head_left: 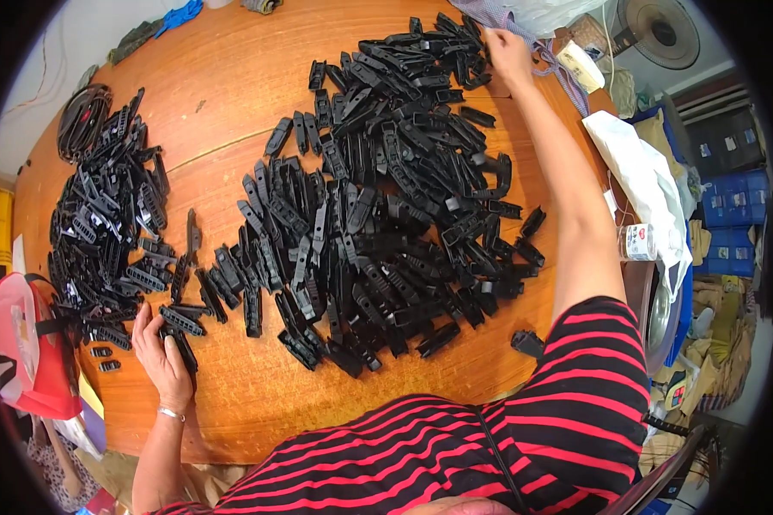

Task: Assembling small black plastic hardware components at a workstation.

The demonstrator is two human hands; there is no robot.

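Note:
A large heap of black plastic clip-like parts (pixel 378 197) covers the middle of the wooden table. At its far right end is my right hand (pixel 508 58), arm stretched out, fingers curled together beside the outermost parts and close to a checked cloth (pixel 489 12). Whatever those fingertips hold, if anything, is hidden. My left hand (pixel 162 360) rests at the near left, its fingers stretched out and pointing away from me. Next to its thumb lies one long black part (pixel 185 352), and another black part (pixel 182 320) sits just beyond. A bracelet circles the left wrist.
A second heap of black parts (pixel 103 215) lies at the left, with a coiled black strap (pixel 84 123) behind it. A red and clear plastic bag (pixel 39 352) hangs at the left edge. A jar (pixel 636 242) and white plastic (pixel 636 172) are on the right; a fan (pixel 659 33) stands beyond.

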